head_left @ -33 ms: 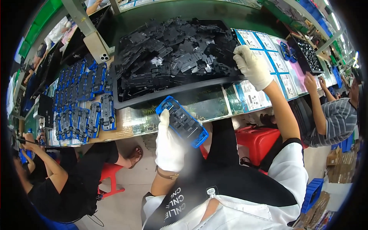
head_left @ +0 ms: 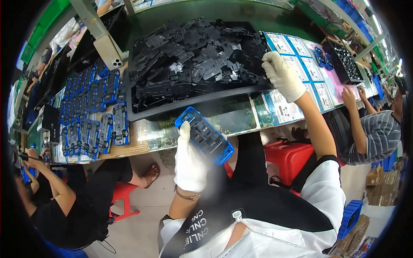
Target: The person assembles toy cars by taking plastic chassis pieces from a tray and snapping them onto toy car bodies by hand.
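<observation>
My left hand (head_left: pixel 189 165), in a white glove, grips a blue toy car body (head_left: pixel 207 136) in front of the table edge. Its open underside faces up, showing black parts inside, and my thumb presses on its upper left end. My gloved right hand (head_left: pixel 284 77) is at the right end of a large black tray (head_left: pixel 189 104), fingers curled and closed beside the dark parts. Whatever those fingers hold, if anything, is hidden. Flat black plastic plates (head_left: pixel 193 56), toy car chassis by their look, are heaped in the tray.
Rows of blue-and-black toy cars (head_left: pixel 90 94) lie left of the tray, below a phone (head_left: pixel 107 52) propped on a post. Printed sheets (head_left: pixel 297 64) cover the table at right. A red stool (head_left: pixel 288 159) stands under the right side. Co-workers sit on both sides.
</observation>
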Available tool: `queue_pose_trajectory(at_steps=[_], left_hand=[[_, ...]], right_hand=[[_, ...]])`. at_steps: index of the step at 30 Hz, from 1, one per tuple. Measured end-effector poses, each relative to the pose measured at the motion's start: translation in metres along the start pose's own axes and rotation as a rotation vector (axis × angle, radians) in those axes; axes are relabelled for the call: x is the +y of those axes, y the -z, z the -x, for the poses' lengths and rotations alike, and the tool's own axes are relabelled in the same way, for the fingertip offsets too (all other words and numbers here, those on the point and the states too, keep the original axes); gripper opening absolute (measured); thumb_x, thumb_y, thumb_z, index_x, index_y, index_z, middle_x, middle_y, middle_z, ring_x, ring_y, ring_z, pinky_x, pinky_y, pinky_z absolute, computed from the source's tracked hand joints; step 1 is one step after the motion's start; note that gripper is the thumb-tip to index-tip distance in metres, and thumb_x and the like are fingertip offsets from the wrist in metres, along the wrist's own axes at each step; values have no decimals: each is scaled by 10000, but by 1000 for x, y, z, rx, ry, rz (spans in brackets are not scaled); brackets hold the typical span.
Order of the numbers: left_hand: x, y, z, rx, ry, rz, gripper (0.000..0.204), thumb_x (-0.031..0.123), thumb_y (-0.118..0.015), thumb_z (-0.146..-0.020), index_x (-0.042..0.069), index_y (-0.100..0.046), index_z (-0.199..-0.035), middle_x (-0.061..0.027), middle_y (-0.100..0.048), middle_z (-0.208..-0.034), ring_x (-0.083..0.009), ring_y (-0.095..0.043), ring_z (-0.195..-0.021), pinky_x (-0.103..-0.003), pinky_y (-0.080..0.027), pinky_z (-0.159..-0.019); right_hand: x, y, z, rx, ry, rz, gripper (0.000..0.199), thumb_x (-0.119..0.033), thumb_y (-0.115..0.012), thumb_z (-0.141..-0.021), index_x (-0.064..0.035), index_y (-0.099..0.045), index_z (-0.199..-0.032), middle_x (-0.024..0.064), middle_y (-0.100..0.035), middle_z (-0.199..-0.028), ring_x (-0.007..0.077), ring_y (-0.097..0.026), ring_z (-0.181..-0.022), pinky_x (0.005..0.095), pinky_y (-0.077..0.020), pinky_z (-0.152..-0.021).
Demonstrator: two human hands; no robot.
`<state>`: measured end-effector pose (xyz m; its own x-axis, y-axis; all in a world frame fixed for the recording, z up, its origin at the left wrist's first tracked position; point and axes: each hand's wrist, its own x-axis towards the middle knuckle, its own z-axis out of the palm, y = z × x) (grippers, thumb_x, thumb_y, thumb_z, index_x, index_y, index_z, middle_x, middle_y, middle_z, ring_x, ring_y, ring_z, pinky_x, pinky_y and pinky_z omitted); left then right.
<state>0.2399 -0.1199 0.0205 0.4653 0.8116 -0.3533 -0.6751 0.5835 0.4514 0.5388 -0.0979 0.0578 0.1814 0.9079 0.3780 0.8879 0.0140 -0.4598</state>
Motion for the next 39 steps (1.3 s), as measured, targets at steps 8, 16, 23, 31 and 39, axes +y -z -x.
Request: queue_pose_trajectory(at_steps=[8, 16, 23, 31, 39], left_hand=[[-3, 4, 1, -22, -42, -6, 483, 490, -567, -947, 61, -559, -1168, -123, -652, -1017, -275, -674, -903, -476, -602, -737], [-3, 5, 3, -24, -93, 26, 599, 604, -491, -944, 67, -557, -1201, -125, -658, -1033, -284, -672, -888, -458, -590, -747], [-6, 10, 3, -68, -97, 64, 645, 650, -474, -930, 75, -576, -1206, -119, -662, -1041, -284, -669, -910, -461, -567, -808], [-6, 10, 4, -42, -89, 90, 582, 606, -481, -949, 80, -583, -1174, -110, -667, -1027, -283, -676, -903, -461, -578, -789], [-8, 11, 0, -5, -59, 89, 595, 613, -487, -943, 79, -581, -1190, -118, -664, -1031, -291, -670, -925, -488, -569, -814]], right_hand=[[-13, -15, 9, 107, 244, 280, 121, -95, -609, -900, -58, -574, -1010, 143, -655, -834, 317, -651, -743, 393, -513, -693], [-29, -22, 25, -133, 189, 114, 188, -132, -681, -853, -55, -547, -960, 118, -619, -796, 330, -610, -790, 406, -483, -728], [-35, -22, 33, 20, 387, 118, 295, -57, -723, -800, -31, -576, -1055, 105, -601, -1100, 295, -593, -970, 339, -478, -875], [-64, -15, 50, -229, -507, -1423, 544, -469, -449, -1014, -3, -518, -1286, 141, -660, -1008, 188, -616, -764, 318, -518, -726], [-67, -8, 50, -343, -541, -1595, 434, -352, -488, -1026, -3, -538, -1279, 148, -666, -1081, 205, -660, -906, 348, -541, -835]])
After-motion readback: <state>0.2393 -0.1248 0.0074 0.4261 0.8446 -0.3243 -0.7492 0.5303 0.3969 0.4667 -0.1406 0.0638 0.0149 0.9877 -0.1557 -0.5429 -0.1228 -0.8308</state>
